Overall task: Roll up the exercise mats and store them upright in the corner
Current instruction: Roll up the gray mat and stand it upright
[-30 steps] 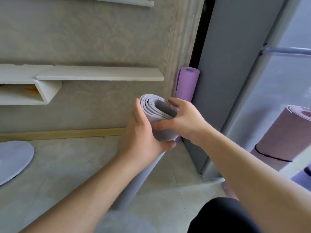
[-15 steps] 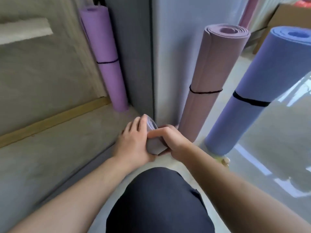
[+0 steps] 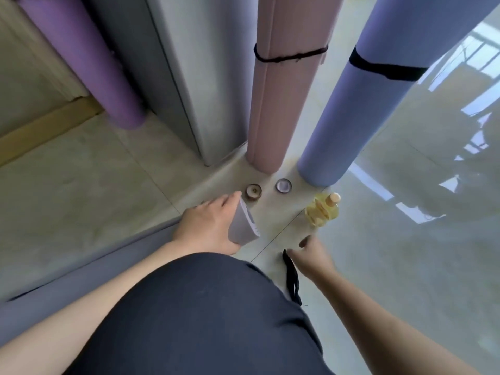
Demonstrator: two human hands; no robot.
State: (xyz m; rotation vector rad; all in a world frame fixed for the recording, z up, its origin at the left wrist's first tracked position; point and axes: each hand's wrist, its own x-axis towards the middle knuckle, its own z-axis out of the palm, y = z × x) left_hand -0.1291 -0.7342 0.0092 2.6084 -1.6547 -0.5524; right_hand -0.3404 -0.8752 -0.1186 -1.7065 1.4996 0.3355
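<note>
Gripping grey mat (image 3: 242,227) end-up, left hand (image 3: 208,226), roll running down-left

Four rolled mats in all: three standing upright, one purple (image 3: 89,71), one pink (image 3: 278,104), one blue (image 3: 359,98), and a fourth, grey (image 3: 241,226), held low. Two black straps bind standing mats, a third (image 3: 291,277) lies on the floor. Two small round discs (image 3: 253,191) (image 3: 283,185). One yellow bottle (image 3: 322,211). Two hands (image 3: 208,226) (image 3: 313,255).

Bright daylight glares off the glossy floor (image 3: 422,163) at right; edges bend, perhaps slightly blurred.
</note>
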